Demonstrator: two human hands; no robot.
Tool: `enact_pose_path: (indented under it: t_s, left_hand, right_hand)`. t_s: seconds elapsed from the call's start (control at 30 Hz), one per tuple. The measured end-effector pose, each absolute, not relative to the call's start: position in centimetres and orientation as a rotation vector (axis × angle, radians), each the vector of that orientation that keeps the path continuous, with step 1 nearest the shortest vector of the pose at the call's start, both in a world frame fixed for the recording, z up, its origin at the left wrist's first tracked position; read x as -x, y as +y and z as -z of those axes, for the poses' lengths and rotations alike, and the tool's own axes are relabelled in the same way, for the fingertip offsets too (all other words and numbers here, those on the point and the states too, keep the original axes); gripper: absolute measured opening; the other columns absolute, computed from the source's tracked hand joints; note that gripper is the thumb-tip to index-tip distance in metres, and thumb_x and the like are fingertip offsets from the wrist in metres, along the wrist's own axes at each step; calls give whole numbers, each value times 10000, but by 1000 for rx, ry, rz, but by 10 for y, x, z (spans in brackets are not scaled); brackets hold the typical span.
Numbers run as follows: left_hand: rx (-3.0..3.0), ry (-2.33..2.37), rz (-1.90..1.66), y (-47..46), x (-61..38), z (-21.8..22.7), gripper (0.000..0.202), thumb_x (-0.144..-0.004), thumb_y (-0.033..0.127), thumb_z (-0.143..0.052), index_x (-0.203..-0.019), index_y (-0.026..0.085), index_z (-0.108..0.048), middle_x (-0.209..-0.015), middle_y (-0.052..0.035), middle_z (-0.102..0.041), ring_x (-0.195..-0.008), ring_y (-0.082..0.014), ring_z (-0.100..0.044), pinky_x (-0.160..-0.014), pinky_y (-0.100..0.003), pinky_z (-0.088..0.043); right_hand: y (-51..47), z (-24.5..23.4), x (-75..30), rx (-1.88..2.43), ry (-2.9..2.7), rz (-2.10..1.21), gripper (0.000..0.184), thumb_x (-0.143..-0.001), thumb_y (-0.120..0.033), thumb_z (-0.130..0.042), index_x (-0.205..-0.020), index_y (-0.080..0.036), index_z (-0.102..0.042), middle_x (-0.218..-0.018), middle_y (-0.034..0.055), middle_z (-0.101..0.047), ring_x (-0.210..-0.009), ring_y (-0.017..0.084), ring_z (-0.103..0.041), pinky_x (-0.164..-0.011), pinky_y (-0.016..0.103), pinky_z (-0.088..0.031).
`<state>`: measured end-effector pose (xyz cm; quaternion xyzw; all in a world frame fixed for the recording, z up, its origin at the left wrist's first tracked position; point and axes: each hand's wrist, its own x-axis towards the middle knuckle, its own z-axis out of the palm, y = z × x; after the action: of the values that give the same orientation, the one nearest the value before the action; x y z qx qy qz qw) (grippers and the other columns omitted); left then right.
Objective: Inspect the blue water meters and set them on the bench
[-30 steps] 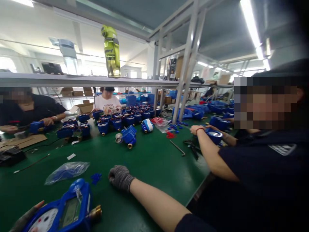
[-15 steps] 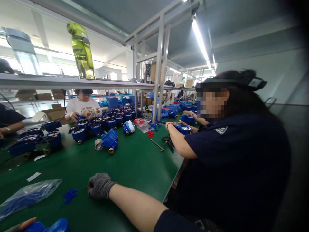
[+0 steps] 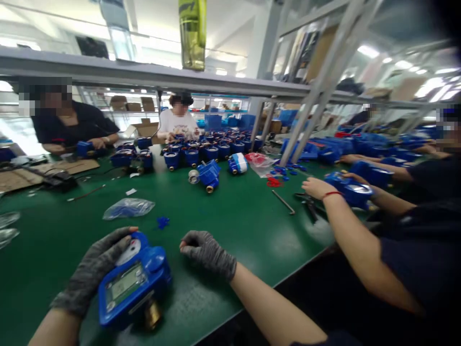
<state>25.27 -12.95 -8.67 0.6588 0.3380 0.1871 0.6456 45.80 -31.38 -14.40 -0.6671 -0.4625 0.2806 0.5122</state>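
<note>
My left hand (image 3: 95, 264), in a grey fingerless glove, grips a blue water meter (image 3: 146, 278) by its far left side. The meter has a grey display, a round dial partly under my fingers and a brass threaded end (image 3: 153, 315) facing me. My right hand (image 3: 207, 250), gloved alike, rests by the green tabletop just right of the meter, apart from it. Its fingers are curled together, and whatever they may hold is hidden. Beyond the hands lie a small pile of blue plastic pieces (image 3: 163, 222) and a clear bag (image 3: 128, 209) of blue parts.
A blue meter (image 3: 209, 174) lies mid-table, with rows of others (image 3: 212, 153) behind. Red rings (image 3: 274, 181), a bent metal rod (image 3: 283, 202) and pliers (image 3: 309, 206) lie right. A co-worker's arm (image 3: 355, 240) reaches in there. Shelf posts (image 3: 306, 120) rise beyond; people sit opposite.
The view has swung left and down. My left hand and its water meter, earlier only at the bottom edge, now show nearly whole. My right hand remains curled near the table.
</note>
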Motion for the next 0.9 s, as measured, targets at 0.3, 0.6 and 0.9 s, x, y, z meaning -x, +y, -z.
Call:
enact_pose_path:
  t_s: [0.3, 0.6, 0.9]
  left_hand:
    - [-1448, 659, -499, -124, -259, 95, 503, -741, 411, -794, -1144, 149, -647, -975, -91, -692, -772, -194, -634, -637, -296, -532]
    - [-1461, 646, -519, -123, -260, 98, 499, -738, 414, -789, -1138, 149, -651, -998, -104, -691, -784, -210, -637, -660, -331, -537]
    - [-1482, 609, -530, -120, -259, 101, 484, -750, 420, -775, -1131, 148, -654, -1032, -118, -695, -813, -221, -640, -679, -344, -532]
  right_hand:
    - [-325, 113, -419, 1632, -1355, -469, 49, -759, -111, -670, -794, -134, -697, -778, 30, -671, -736, 153, -595, -684, 263, -448]
    - [-336, 120, -400, 1802, -1482, -212, 47, -829, -135, -640, -841, -154, -682, -845, 51, -651, -816, 187, -591, -775, 311, -477]
    - [-353, 132, -399, 1733, -1755, -26, 256, -925, -184, -486, -1093, -160, -678, -1031, 121, -685, -949, 259, -606, -887, 445, -494]
